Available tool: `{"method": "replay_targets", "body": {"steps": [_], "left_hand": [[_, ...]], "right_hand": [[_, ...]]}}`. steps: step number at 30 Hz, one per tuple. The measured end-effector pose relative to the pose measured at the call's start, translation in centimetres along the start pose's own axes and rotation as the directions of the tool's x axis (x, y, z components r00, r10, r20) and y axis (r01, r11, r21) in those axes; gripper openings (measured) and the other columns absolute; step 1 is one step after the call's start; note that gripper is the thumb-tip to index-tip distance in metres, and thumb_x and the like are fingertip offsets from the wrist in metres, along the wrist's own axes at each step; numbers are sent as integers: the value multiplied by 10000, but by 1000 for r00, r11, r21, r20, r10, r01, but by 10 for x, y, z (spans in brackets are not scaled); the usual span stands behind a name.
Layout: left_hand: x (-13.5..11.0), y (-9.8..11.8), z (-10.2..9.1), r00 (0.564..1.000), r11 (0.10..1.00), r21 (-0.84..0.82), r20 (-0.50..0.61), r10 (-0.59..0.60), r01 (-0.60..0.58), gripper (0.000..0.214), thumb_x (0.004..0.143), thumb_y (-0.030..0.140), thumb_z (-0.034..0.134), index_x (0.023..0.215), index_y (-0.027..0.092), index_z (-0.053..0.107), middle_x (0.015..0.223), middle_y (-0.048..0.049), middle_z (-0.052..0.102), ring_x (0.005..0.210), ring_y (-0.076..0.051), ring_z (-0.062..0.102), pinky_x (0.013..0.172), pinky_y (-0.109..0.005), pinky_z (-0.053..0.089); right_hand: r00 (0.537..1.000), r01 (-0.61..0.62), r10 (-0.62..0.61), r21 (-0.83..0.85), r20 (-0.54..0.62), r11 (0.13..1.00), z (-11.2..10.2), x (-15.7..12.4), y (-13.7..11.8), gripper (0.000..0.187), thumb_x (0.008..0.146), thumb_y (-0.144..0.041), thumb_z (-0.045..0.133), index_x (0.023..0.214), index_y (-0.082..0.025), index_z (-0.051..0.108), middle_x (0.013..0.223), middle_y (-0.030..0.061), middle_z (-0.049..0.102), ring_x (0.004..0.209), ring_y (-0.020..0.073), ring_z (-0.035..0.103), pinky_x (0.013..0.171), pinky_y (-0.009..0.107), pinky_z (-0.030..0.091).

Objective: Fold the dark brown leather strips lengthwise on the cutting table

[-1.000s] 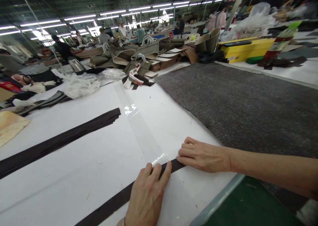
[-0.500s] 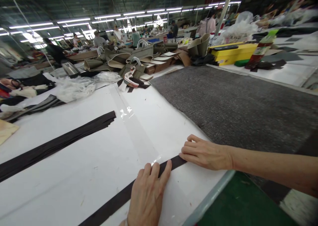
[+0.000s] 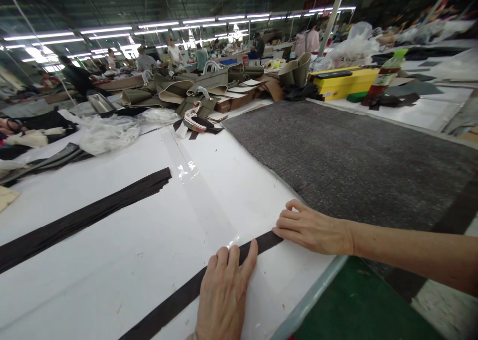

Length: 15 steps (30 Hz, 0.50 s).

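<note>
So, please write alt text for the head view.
The left hand lies across a dark strip on a white table; the right hand touches it farther right. A bundle of dark strips lies beyond, to the left.

Bare hands [image 3: 224, 290], bare right forearm [image 3: 403, 253], pale left wristband [image 3: 192, 336] (mostly cut off)

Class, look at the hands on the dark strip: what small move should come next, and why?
Perhaps a gentle outward pull by the right hand, keeping the strip straight: the strip disappears beneath that hand, while the left hand rests across it on the table, likely able to steady it.
</note>
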<state>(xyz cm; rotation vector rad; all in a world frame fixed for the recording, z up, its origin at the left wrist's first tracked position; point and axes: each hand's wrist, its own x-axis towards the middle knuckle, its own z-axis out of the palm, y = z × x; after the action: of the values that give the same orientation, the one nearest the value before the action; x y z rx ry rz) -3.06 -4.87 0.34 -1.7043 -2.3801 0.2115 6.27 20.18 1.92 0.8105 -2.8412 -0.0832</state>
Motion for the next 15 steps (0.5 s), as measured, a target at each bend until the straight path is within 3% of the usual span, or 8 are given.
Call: {"method": "replay_targets", "body": {"steps": [10, 15], "left_hand": [[-2, 1, 2, 1000, 1000, -6, -10, -6, 6, 704, 804, 70, 532, 1436, 282, 306, 940, -50, 518, 813, -234, 473, 689, -370, 435], [-3, 2, 3, 1000, 1000, -14, -31, 7, -8, 713, 795, 77, 548, 1436, 279, 308, 937, -52, 521, 806, -234, 471, 688, -373, 437]], "right_hand": [[1000, -14, 15, -20, 26, 1000, -4, -12, -2, 266, 963, -84, 339, 1091, -105, 572, 845, 57, 553, 804, 179, 489, 858, 394, 340], [991, -130, 130, -22, 3, 991, -13, -21, 3, 269, 942, -62, 349, 1032, -121, 595, 825, 49, 562, 795, 176, 499, 847, 389, 344]]}}
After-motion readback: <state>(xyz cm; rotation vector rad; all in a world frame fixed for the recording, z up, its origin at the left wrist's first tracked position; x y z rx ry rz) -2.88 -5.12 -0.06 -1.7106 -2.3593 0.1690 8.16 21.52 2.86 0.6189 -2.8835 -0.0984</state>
